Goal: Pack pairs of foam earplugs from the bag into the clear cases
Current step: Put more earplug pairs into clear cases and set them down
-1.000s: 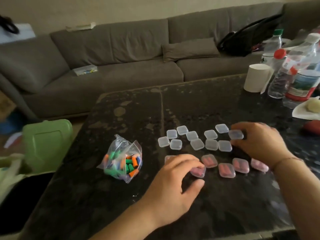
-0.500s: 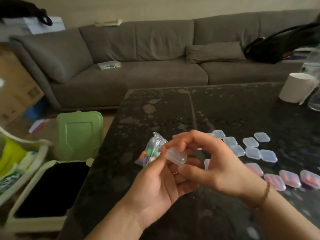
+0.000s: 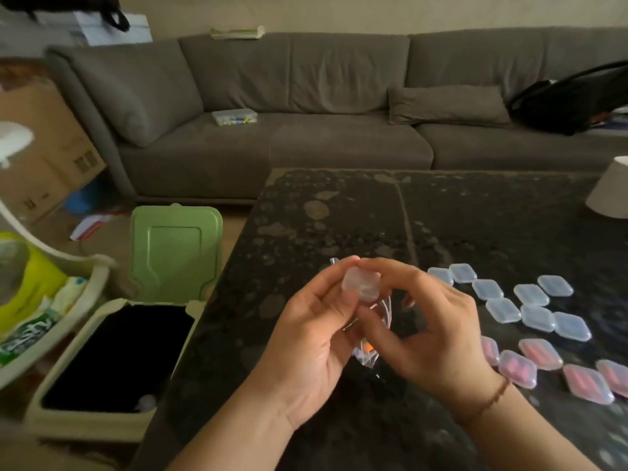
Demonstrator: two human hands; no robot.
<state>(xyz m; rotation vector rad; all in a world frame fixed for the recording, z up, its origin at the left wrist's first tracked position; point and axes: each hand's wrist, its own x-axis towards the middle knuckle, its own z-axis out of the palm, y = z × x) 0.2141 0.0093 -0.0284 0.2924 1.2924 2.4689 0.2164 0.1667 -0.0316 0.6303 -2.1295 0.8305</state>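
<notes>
Earplugs in pink fill the near row of closed cases [image 3: 540,353] on the dark desk [image 3: 339,215]; the empty cases [image 3: 503,309] lie just beyond them. Held above the desk, one clear case [image 3: 361,284] is pinched between the left hand [image 3: 312,338] and the right hand [image 3: 431,331]; its contents cannot be told. Behind the hands, the bag [image 3: 368,348] shows an orange plug. An open green-lidded bin [image 3: 112,355] stands left of the desk.

Thin brown bracelet [image 3: 491,397], right wrist
</notes>
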